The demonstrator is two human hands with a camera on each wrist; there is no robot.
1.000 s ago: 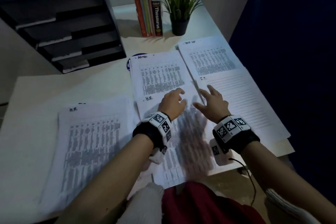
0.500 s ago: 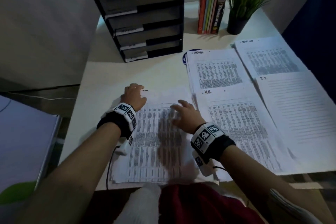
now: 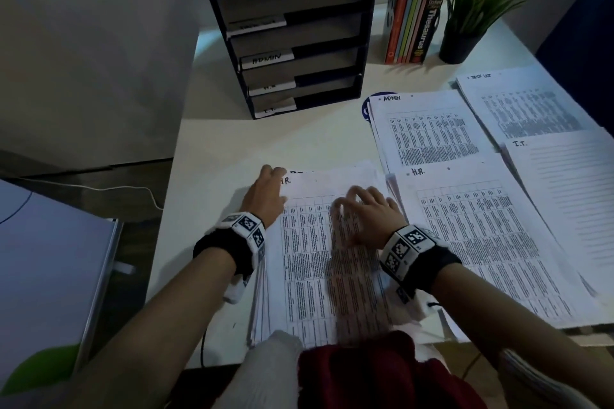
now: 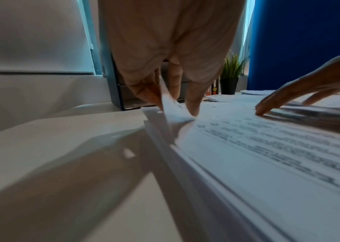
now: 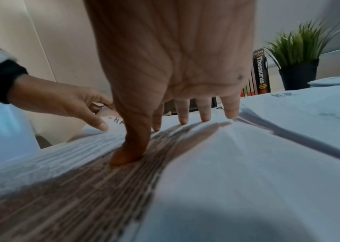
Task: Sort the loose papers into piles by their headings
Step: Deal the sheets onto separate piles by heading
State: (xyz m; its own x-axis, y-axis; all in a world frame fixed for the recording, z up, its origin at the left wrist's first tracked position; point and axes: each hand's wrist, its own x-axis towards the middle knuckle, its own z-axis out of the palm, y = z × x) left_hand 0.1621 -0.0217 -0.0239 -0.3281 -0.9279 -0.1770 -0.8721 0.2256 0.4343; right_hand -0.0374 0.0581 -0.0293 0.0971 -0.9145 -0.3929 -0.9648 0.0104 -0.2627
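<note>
We see an office, a pale desk (image 3: 232, 143), a dark paper tray rack (image 3: 292, 33) with labels like ADMIN, piles of printed papers (image 3: 432, 136), books (image 3: 412, 13) standing up, a small potted plant (image 3: 471, 13), a blue wall panel (image 3: 584, 20)

"Thesaurus" on book spine (image 3: 428, 33)

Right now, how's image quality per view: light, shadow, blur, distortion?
Head view: dim; headings readable on the HR pile, table print smeared, both forearms cast shadows on the loose stack. Left wrist view: wide-angle stretch, left hand sharp, near print blurred. Right wrist view: right hand shadows the sheet, foreground soft.
</note>
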